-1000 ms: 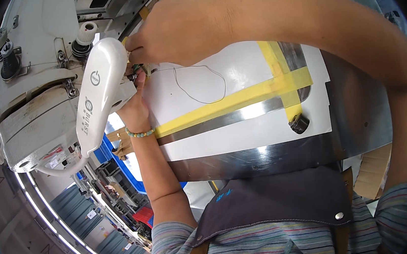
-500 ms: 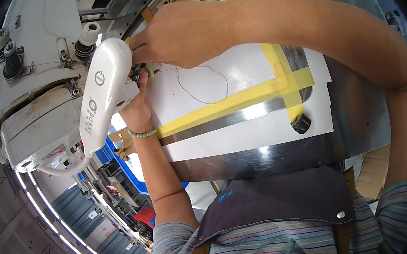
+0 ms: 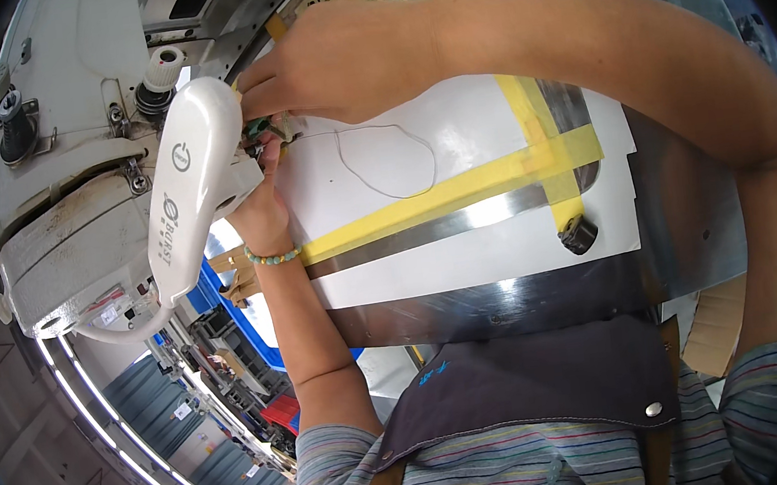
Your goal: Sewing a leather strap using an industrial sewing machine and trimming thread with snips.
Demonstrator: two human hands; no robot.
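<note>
My right hand reaches across from the right to the needle area of a sewing machine. Its fingers are bent and held together, with the tips behind a white lamp, so what they grip cannot be made out. Below it, my left hand comes up close to the same spot, a beaded bracelet on its wrist. The lamp and machine head cover most of its fingers. Between the hands shows a small dark green part. A thin thread trails from there and loops over the white work surface.
Yellow tape borders the white sheet over a metal table edge. A small black piece sits at the tape's corner. Dials stick out of the machine. A blue bin stands below left, and cardboard lies at lower right.
The machine and lamp appear shifted slightly left in the picture. Both hands stay at the needle area, the right one barely moved, and the thread loop lies as before.
</note>
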